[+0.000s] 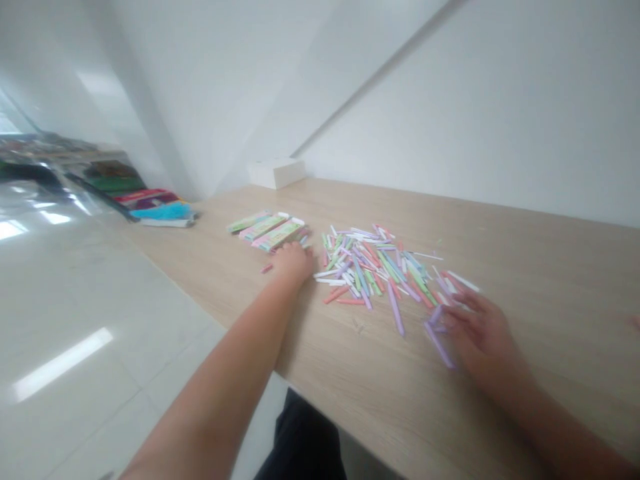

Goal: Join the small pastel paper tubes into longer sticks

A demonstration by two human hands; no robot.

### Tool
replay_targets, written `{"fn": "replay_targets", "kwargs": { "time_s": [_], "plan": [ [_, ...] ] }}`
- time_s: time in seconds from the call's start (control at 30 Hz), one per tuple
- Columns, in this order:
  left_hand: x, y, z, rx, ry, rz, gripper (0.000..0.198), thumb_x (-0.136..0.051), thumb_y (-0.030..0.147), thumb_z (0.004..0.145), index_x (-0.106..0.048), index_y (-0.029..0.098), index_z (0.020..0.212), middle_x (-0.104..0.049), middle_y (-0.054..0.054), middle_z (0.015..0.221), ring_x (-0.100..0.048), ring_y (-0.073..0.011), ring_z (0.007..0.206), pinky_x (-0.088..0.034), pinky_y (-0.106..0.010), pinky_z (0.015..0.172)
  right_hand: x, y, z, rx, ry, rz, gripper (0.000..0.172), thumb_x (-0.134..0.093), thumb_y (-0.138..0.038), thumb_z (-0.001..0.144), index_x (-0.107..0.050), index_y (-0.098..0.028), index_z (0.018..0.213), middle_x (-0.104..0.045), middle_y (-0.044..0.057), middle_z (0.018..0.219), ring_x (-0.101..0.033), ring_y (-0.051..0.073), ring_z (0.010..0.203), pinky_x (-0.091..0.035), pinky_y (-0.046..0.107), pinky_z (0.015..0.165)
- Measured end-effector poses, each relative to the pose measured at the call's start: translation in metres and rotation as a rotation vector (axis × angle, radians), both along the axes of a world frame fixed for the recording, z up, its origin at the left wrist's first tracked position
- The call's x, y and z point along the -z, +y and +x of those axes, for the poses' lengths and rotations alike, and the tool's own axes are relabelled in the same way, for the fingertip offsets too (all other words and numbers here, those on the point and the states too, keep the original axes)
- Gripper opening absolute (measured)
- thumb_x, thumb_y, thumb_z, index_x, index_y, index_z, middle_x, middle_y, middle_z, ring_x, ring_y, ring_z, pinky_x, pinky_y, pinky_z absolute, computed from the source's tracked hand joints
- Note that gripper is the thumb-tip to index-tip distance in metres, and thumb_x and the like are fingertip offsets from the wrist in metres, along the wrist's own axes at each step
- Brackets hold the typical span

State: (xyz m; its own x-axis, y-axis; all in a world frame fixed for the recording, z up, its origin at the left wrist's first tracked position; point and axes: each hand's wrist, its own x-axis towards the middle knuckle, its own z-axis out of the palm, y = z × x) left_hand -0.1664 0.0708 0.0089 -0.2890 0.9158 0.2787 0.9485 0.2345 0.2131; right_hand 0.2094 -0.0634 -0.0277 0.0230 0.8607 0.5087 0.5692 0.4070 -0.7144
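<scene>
A heap of thin coloured paper sticks [380,267] lies spread on the wooden table [525,267]: pink, green, purple, white. My left hand [294,261] reaches out to the heap's left edge, beside three flat coloured packs [267,230], its fingers curled; what they hold is hidden. My right hand [483,333] rests at the heap's near right end, fingers bent around a purple stick [439,343] lying on the table.
A white box [276,172] stands at the table's far end by the wall. Books and a blue fluffy item [165,212] lie at the far left corner. The table's left edge drops to a glossy tiled floor [75,320].
</scene>
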Motion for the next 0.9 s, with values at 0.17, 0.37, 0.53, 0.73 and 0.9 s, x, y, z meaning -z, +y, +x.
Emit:
{"fn": "replay_targets", "kwargs": {
  "time_s": [0.17,0.37,0.53,0.73,0.9],
  "plan": [
    [0.025,0.002,-0.019,-0.050,0.088,0.030,0.068,-0.038,0.061,0.094,-0.057,0.013,0.139,-0.052,-0.024,0.141,-0.044,-0.0471,0.132,-0.033,-0.064,0.108,0.000,-0.001,0.001,0.013,0.114,-0.097,0.059,-0.065,-0.052,0.090,-0.044,-0.028,0.140,-0.058,0.019,0.139,-0.068,0.035,0.118,-0.060,0.057,0.094],
    [0.028,0.014,-0.028,-0.034,0.124,-0.060,0.076,-0.033,0.068,0.093,-0.058,0.013,0.138,-0.050,-0.029,0.144,-0.043,-0.0542,0.132,-0.039,-0.071,0.095,0.007,0.002,0.007,-0.019,0.027,-0.129,0.059,-0.066,-0.050,0.090,-0.041,-0.029,0.139,-0.054,0.017,0.145,-0.071,0.031,0.111,-0.061,0.052,0.092],
    [0.020,0.017,-0.040,0.247,0.228,-0.085,0.069,-0.036,0.067,0.095,-0.063,0.013,0.128,-0.059,-0.024,0.135,-0.054,-0.0432,0.125,-0.038,-0.061,0.104,0.009,0.005,0.008,0.013,-0.146,-0.056,0.049,-0.065,-0.046,0.092,-0.049,-0.026,0.133,-0.062,0.015,0.136,-0.064,0.032,0.124,-0.047,0.056,0.110],
    [0.010,0.018,-0.049,0.680,0.318,-0.093,0.058,-0.031,0.063,0.098,-0.063,0.021,0.124,-0.066,-0.013,0.123,-0.060,-0.0282,0.114,-0.043,-0.040,0.101,0.003,0.003,0.007,-0.028,-0.304,0.064,0.024,-0.059,-0.041,0.096,-0.061,-0.023,0.113,-0.056,0.015,0.138,-0.053,0.034,0.136,-0.039,0.059,0.117],
    [-0.001,0.031,-0.053,0.894,0.376,-0.105,0.056,-0.034,0.063,0.097,-0.066,0.026,0.123,-0.070,-0.011,0.115,-0.061,-0.0278,0.111,-0.041,-0.040,0.100,0.001,0.001,0.005,-0.082,-0.357,0.108,0.026,-0.056,-0.039,0.098,-0.057,-0.024,0.119,-0.053,0.016,0.141,-0.051,0.034,0.137,-0.040,0.059,0.115]
  ]
}}
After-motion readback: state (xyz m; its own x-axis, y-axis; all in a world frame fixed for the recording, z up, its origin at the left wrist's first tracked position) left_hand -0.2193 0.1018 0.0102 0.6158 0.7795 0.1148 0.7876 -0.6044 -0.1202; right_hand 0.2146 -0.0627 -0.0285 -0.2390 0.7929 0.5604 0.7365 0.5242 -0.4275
